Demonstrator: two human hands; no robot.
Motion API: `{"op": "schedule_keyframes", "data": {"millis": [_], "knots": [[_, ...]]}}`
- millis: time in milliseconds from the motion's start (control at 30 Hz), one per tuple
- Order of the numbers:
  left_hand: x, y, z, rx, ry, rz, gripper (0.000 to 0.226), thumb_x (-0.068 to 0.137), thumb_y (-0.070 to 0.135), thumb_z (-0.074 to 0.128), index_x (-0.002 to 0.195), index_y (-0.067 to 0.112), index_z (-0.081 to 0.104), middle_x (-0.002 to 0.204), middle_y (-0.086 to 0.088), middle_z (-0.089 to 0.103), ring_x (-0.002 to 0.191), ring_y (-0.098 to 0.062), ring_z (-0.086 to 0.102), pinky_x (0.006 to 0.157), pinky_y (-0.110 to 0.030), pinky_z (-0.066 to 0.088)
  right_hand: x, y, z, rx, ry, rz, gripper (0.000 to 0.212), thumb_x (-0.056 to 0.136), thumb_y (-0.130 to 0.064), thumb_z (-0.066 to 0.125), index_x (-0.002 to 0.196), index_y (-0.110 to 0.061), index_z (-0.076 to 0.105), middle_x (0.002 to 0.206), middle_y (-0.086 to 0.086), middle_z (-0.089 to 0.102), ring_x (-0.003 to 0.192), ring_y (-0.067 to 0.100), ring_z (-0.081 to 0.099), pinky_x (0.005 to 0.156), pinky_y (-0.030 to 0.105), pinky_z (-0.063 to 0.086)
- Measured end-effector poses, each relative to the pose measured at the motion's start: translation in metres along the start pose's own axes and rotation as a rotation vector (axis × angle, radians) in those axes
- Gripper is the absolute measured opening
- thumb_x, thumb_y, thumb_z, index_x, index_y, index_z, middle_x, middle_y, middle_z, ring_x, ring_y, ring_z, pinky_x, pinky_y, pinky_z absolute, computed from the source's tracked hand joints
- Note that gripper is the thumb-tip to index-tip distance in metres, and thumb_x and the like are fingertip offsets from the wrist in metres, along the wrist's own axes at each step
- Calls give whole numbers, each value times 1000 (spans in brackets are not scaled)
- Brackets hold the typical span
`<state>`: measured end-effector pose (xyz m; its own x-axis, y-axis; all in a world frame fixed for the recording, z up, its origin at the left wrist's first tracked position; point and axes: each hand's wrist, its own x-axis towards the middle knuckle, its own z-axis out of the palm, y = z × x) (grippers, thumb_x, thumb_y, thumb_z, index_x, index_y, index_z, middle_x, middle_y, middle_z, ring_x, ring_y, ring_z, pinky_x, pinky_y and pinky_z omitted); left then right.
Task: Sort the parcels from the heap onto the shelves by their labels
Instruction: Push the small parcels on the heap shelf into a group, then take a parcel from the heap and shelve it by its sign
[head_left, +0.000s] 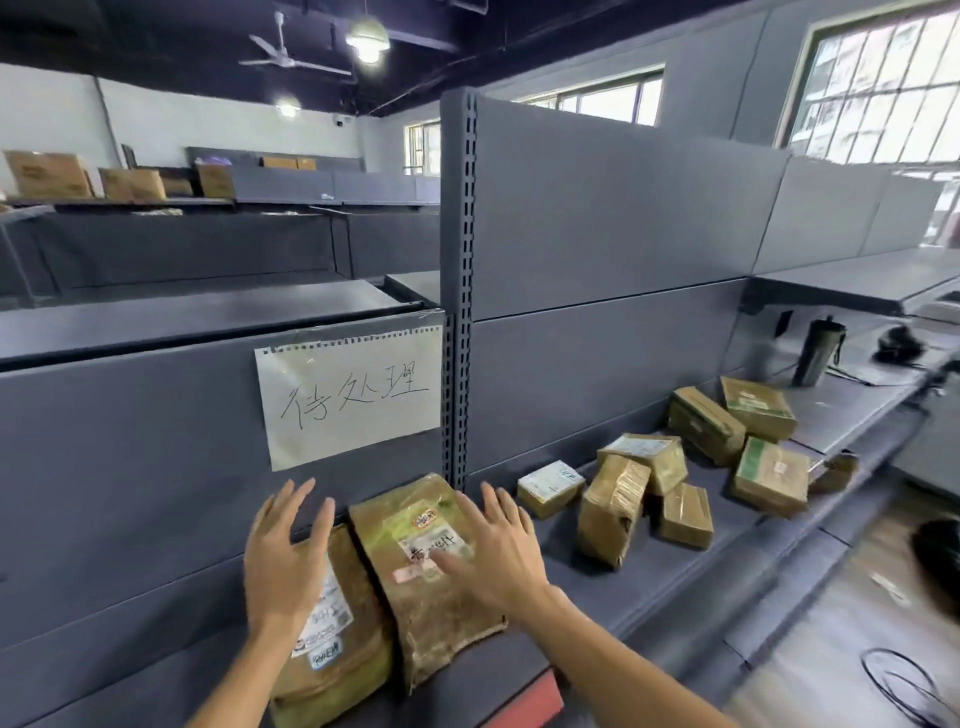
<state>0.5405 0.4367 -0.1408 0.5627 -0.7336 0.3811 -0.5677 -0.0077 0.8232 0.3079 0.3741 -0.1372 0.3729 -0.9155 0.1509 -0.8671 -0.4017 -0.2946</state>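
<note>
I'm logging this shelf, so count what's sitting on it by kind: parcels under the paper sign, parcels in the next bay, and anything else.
Parcels under the handwritten sign: 2, one by the left hand, one under the right hand
Parcels in the next bay: 8
Dark bottle: 1
Total: 11

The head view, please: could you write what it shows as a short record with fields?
left hand: open, fingers spread, over the left parcel
right hand: open, fingers spread, over the right parcel
two parcels: upright side by side, leaning on the back panel under the handwritten paper sign
shelf: grey metal
small parcels: scattered on the same shelf further right, about eight
dark bottle: upright beyond them
</note>
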Motion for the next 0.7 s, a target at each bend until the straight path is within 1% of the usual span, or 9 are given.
{"op": "schedule_keyframes", "data": {"millis": [67, 133, 200, 233, 300, 467, 567, 633, 700], "knots": [[1, 20, 20, -1, -66, 76, 57, 93, 64, 53, 142, 36, 53, 160, 10, 34, 151, -9, 19, 123, -46, 20, -9, 31, -18, 16, 38, 58, 87, 86, -80, 38, 158, -36, 16, 169, 7, 11, 156, 27, 4, 125, 46, 9], [-4, 47, 43, 6, -125, 124, 66, 86, 72, 47, 144, 39, 50, 162, 13, 28, 152, -5, 13, 123, -44, 16, -22, 63, -36, 47, 87, 114, 93, 82, -86, 35, 158, -36, 18, 169, 7, 12, 156, 27, 6, 124, 46, 12], [-11, 73, 70, 34, -175, 183, 70, 84, 75, 42, 145, 41, 47, 163, 14, 25, 152, -4, 10, 123, -45, 14, -36, 97, -52, 70, 129, 164, 86, 87, -79, 42, 158, -36, 20, 168, 8, 15, 155, 28, 8, 123, 45, 14], [-16, 87, 85, 34, -195, 208, 71, 84, 75, 42, 145, 42, 46, 163, 14, 25, 152, -5, 10, 123, -47, 15, -43, 115, -60, 68, 153, 182, 84, 88, -76, 44, 158, -36, 21, 168, 8, 17, 155, 28, 9, 123, 45, 14], [-27, 117, 119, 4, -226, 251, 72, 82, 77, 41, 145, 41, 47, 163, 12, 26, 153, -7, 12, 124, -48, 18, -59, 153, -78, 66, 202, 226, 83, 88, -76, 43, 158, -37, 21, 167, 6, 19, 155, 26, 11, 122, 46, 16], [-76, 208, 227, -72, -363, 317, 70, 84, 69, 45, 145, 35, 50, 163, 5, 29, 153, -10, 14, 124, -43, 16, -108, 267, -127, 63, 281, 346, 81, 88, -76, 44, 157, -37, 25, 165, 4, 25, 153, 27, 18, 121, 45, 21], [-117, 258, 299, -127, -469, 328, 78, 78, 70, 42, 144, 31, 53, 161, -1, 34, 152, -14, 20, 123, -38, 17, -145, 340, -154, 58, 344, 430, 92, 77, -86, 31, 155, -36, 31, 160, 3, 34, 148, 27, 28, 117, 44, 32], [-147, 288, 346, -127, -544, 357, 84, 74, 72, 37, 144, 27, 54, 160, -5, 37, 151, -19, 24, 123, -38, 17, -172, 386, -169, 74, 375, 501, 100, 72, -89, 26, 155, -33, 33, 160, 6, 36, 148, 28, 29, 116, 42, 32], [-177, 313, 389, -138, -618, 369, 81, 77, 73, 41, 143, 28, 54, 159, -5, 37, 150, -20, 26, 124, -41, 19, -199, 428, -181, 98, 387, 566, 97, 76, -87, 36, 156, -32, 32, 161, 8, 34, 149, 28, 27, 118, 40, 29]]}}
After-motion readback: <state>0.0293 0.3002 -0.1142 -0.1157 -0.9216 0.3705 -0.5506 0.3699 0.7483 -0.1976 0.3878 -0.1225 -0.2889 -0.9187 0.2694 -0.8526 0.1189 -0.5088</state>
